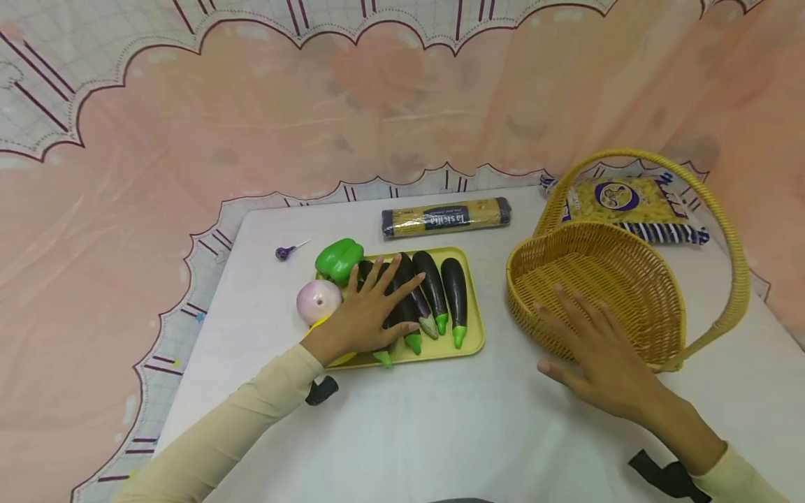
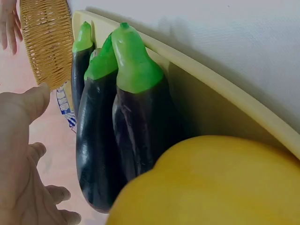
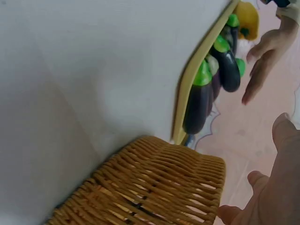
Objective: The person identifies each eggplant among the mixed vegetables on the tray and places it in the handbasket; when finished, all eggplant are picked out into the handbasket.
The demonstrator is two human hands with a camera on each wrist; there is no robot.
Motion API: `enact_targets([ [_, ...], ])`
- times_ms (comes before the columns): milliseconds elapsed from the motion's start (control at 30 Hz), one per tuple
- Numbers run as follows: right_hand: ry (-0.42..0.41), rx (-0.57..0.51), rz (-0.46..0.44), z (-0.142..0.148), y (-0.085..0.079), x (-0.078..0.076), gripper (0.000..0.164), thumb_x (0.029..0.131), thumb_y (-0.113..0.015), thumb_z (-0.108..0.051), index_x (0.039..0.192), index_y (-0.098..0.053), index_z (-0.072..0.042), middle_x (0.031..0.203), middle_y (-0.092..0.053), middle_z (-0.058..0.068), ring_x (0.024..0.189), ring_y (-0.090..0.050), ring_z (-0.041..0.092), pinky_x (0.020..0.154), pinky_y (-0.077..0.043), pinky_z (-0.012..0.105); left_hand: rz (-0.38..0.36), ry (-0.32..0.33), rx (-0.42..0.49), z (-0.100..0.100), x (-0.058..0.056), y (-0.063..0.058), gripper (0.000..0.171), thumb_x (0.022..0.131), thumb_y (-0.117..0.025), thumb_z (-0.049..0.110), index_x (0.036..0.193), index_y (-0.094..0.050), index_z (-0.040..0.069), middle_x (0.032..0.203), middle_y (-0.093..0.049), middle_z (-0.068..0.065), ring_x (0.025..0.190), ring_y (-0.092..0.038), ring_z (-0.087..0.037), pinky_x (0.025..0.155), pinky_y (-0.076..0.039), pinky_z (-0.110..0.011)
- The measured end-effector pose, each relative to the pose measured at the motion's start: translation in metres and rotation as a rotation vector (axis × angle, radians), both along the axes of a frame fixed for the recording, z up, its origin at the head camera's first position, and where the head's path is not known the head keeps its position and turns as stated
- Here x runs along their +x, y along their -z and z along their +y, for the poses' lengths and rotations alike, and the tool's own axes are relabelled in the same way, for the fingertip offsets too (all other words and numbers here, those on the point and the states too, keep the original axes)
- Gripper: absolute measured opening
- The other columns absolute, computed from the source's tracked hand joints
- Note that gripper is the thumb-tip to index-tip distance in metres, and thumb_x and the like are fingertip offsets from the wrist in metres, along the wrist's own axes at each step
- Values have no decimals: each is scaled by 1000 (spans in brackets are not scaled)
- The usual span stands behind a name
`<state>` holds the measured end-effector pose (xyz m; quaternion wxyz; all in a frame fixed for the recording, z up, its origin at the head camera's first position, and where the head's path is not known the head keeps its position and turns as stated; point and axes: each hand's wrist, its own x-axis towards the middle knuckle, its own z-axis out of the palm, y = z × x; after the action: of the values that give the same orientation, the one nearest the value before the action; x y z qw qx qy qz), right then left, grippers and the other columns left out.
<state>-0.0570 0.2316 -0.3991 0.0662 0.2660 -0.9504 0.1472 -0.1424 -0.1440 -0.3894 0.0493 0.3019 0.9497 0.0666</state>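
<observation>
My left hand (image 1: 365, 318) hovers with its fingers spread over several dark eggplants (image 1: 455, 293) with green caps, lying side by side on a yellow tray (image 1: 476, 307). In the left wrist view its fingers stand apart from the eggplants, and a yellow bell pepper (image 2: 229, 183) fills the near corner. Over the front left side of a heart-shaped wicker basket (image 1: 648, 279) is my right hand (image 1: 597, 363), its fingers extended and holding nothing. The right wrist view shows the basket wall (image 3: 154, 178) beside the fingers. Part of the eggplants is hidden under my left hand.
A green bell pepper (image 1: 339, 260) and a purple-white onion (image 1: 318, 302) sit at the tray's left end. Beyond lie a lollipop (image 1: 285, 253) and a long spaghetti pack (image 1: 446, 217). A bag of pasta (image 1: 629, 198) lies behind the basket's tall handle (image 1: 723, 216).
</observation>
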Motion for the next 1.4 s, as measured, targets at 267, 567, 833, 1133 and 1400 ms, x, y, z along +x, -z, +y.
enact_targets([
  [267,30,6,3,8,6,7,80,91,-65,-47,157,-25,-24,164,-13,13,145,-21,41,118,-7,58,-2,40,-7,-3,-5,2,69,98,-52,48,158,-20,31,163,-7,-18,148,-7,-46,112,-7,-71],
  [567,33,-12,32,11,11,10,64,98,-59,-29,155,-31,-24,161,-24,14,131,-40,47,118,-15,55,-19,79,-72,-2,-15,0,65,98,-52,48,156,-27,29,162,-12,-20,147,-12,-45,111,-10,-71],
  [833,39,-45,23,10,11,13,65,93,-66,-24,152,-39,-24,149,-43,19,119,-54,45,98,-38,61,-57,100,-105,-2,-20,-4,55,98,-52,49,148,-46,27,162,-14,-19,148,-9,-45,111,-11,-71],
  [1133,-11,-103,62,17,8,13,80,73,-66,17,144,-49,-16,126,-65,14,106,-65,37,87,-49,56,-127,168,-181,-5,-32,-16,53,93,-65,40,143,-52,28,162,-17,-17,147,-14,-45,110,-22,-67],
  [1400,6,-135,68,22,9,13,70,77,-64,16,140,-54,-13,115,-69,18,99,-67,39,82,-52,55,-92,214,-212,-3,-35,-24,54,90,-72,18,140,-55,24,158,-28,-19,143,-25,-44,108,-32,-62],
])
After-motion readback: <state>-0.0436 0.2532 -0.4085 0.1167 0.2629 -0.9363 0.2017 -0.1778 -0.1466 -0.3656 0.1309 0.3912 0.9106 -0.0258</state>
